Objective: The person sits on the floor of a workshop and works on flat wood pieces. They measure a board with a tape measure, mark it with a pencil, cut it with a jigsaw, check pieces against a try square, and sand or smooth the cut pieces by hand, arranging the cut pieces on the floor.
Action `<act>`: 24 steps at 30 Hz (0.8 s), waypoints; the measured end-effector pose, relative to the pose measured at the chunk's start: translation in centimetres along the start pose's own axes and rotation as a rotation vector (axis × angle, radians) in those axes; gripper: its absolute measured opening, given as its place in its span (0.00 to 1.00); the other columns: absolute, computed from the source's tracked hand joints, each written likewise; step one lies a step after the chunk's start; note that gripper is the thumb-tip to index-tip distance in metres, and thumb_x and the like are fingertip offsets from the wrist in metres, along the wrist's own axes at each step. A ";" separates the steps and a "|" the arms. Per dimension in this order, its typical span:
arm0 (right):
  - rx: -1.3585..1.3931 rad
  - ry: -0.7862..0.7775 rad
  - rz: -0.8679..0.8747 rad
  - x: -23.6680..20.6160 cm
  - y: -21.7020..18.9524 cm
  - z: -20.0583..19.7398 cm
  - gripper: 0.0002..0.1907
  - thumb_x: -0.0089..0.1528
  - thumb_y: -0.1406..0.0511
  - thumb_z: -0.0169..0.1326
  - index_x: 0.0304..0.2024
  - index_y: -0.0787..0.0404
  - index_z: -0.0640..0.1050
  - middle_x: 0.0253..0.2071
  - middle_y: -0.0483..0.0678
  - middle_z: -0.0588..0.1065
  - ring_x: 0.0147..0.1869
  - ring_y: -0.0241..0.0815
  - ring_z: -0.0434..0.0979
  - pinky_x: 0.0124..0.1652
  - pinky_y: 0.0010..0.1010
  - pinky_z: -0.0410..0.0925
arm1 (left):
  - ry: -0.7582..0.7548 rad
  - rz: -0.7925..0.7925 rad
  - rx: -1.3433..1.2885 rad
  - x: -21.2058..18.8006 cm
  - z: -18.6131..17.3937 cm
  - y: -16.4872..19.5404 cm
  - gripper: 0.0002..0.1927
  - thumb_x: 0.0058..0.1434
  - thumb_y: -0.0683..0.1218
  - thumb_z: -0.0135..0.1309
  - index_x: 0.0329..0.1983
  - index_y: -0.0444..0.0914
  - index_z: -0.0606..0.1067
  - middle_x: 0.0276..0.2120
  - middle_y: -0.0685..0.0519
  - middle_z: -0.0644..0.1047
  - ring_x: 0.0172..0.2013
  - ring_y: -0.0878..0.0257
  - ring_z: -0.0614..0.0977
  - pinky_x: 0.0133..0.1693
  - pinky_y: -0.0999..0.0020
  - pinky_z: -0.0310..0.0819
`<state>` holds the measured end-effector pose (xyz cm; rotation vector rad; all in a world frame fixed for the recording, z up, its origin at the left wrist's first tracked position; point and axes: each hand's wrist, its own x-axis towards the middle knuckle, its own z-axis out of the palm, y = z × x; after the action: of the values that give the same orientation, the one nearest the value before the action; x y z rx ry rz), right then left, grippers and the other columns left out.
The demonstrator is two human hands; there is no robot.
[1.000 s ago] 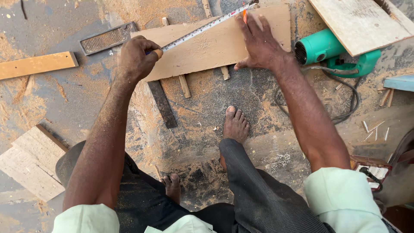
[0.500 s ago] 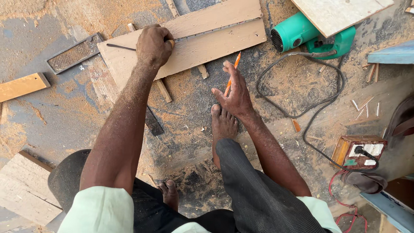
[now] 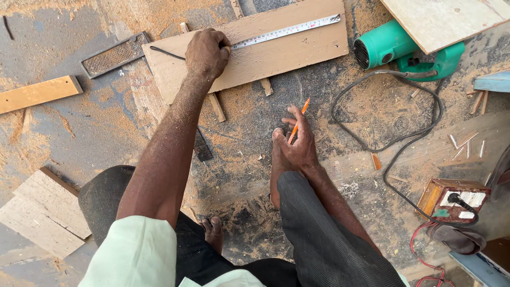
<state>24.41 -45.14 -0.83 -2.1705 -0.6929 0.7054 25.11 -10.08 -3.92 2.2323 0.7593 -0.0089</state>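
From the head camera, looking down past the knees, the left hand [image 3: 206, 53] is curled into a loose fist on the wooden board [image 3: 249, 58], its fingers closed around the case end of the tape measure [image 3: 287, 32]. The tape's blade is pulled out, a thin pale strip with fine dark markings, running flat along the board toward its far right corner. The board itself is a long, light brown rectangle, dusty and smooth-faced, lying slightly askew on thin wooden slats [image 3: 217, 106] that peek out beneath its near edge. The right hand [image 3: 298, 143] sits well apart from the board, resting by the bare foot [image 3: 277, 159] on the sawdust-strewn floor [image 3: 95, 133]; it pinches an orange pencil [image 3: 297, 121] between thumb and fingers, the tip pointing up toward the board. To the right of the board lies a green power tool [image 3: 404, 50], its dark cable [image 3: 382, 133] looping across the floor to a small wooden socket box [image 3: 451, 199]. A metal grille [image 3: 114, 55] lies just left of the board, and scrap wood pieces [image 3: 37, 93] lie further left.
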 end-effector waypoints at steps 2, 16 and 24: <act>0.013 -0.048 0.080 -1.1 -0.2 0.8 0.45 0.64 0.58 0.62 0.76 0.66 0.55 0.62 0.60 0.73 0.67 0.52 0.75 0.65 0.48 0.67 | -0.010 -0.004 -0.002 -0.1 0.1 -0.2 0.04 0.59 0.41 0.61 0.37 0.41 0.84 0.38 0.50 0.82 0.40 0.57 0.84 0.46 0.55 0.80; 0.078 0.129 0.193 -4.1 -5.2 2.9 0.39 0.60 0.64 0.62 0.71 0.60 0.63 0.59 0.55 0.75 0.65 0.53 0.75 0.64 0.48 0.68 | -0.039 -0.028 0.000 -0.2 0.1 -1.2 0.07 0.58 0.39 0.60 0.39 0.41 0.85 0.39 0.50 0.82 0.40 0.57 0.84 0.46 0.56 0.79; 0.084 0.150 0.081 -4.4 -3.4 2.6 0.38 0.58 0.64 0.65 0.69 0.60 0.66 0.55 0.53 0.78 0.64 0.52 0.77 0.62 0.46 0.69 | -0.080 -0.005 -0.033 -1.1 -0.8 -1.0 0.09 0.58 0.38 0.58 0.39 0.38 0.85 0.41 0.47 0.83 0.40 0.55 0.84 0.50 0.57 0.79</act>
<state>18.68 -44.86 1.45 -2.1584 -0.4919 0.5951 23.49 -9.64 -3.74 2.1854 0.7168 -0.0870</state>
